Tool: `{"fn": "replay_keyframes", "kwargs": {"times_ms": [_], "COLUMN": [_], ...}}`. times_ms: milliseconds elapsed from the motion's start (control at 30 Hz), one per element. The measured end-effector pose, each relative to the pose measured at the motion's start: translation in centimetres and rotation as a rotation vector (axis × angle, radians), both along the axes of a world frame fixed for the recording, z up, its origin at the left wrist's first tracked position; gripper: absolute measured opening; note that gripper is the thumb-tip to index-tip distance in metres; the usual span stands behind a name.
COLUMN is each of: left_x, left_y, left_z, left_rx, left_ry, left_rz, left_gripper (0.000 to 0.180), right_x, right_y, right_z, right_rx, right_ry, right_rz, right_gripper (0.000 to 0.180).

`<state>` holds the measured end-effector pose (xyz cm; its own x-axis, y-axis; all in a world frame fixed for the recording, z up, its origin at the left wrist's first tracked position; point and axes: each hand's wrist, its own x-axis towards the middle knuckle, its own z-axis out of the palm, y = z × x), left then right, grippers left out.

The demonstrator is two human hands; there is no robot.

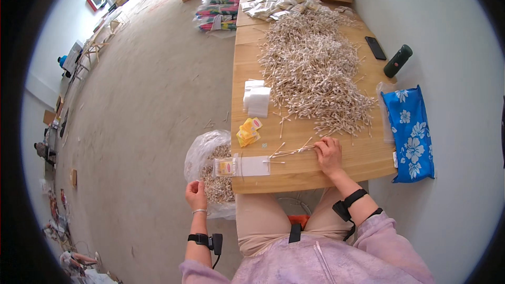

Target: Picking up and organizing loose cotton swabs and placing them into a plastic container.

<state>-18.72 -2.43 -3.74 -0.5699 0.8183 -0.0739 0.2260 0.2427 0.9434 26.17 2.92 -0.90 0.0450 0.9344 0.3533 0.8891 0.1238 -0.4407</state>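
Note:
My right hand (329, 155) rests low over the near part of the wooden table, its fingertips closed on the ends of a few loose cotton swabs (292, 152). Left of it lies a clear plastic bag (255, 166), partly filled with a row of swabs and a yellow card, jutting over the table's left edge. My left hand (196, 194) is off the table, beside a large clear sack (195, 150) full of swabs. Its fingers are pinched together; whether a small thing is between them I cannot make out. Yellow cards (248, 132) lie in a small stack beyond the bag.
A big heap of cotton swabs (315, 63) covers the table's middle, with packed bags (284, 0) behind. White empty bags (258, 101) lie left of it. Along the right side are a phone (375, 48), a dark green bottle (398, 61) and a blue flowered package (412, 137).

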Motion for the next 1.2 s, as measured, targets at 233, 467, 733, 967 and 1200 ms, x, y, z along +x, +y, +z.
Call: {"fn": "replay_keyframes", "kwargs": {"times_ms": [233,467,733,967,1200], "left_x": [8.1,19.6,22.8,22.8,23.5], "left_y": [2.6,6.0,8.4,7.4,6.6], "left_z": [3.1,3.9,0.7,1.0,2.5], "left_rx": [0.175,0.267,0.406,0.414,0.373], "left_ry": [0.473,0.661,0.482,0.456,0.479], "left_rz": [-0.176,-0.863,-0.819,-0.795,-0.789], "left_gripper": [0.03,0.05,0.021,0.012,0.025], "right_x": [0.6,-0.9,-0.1,-0.6,-4.7], "right_y": [1.4,1.6,3.4,3.6,2.1], "right_z": [-0.8,0.6,-0.4,-0.2,0.0], "right_rx": [-0.009,0.07,0.051,0.093,-0.027], "right_ry": [-0.03,-0.173,-0.083,-0.058,-0.002], "right_rz": [-0.105,0.039,0.068,-0.093,0.146], "right_gripper": [0.016,0.033,0.014,0.006,0.021]}}
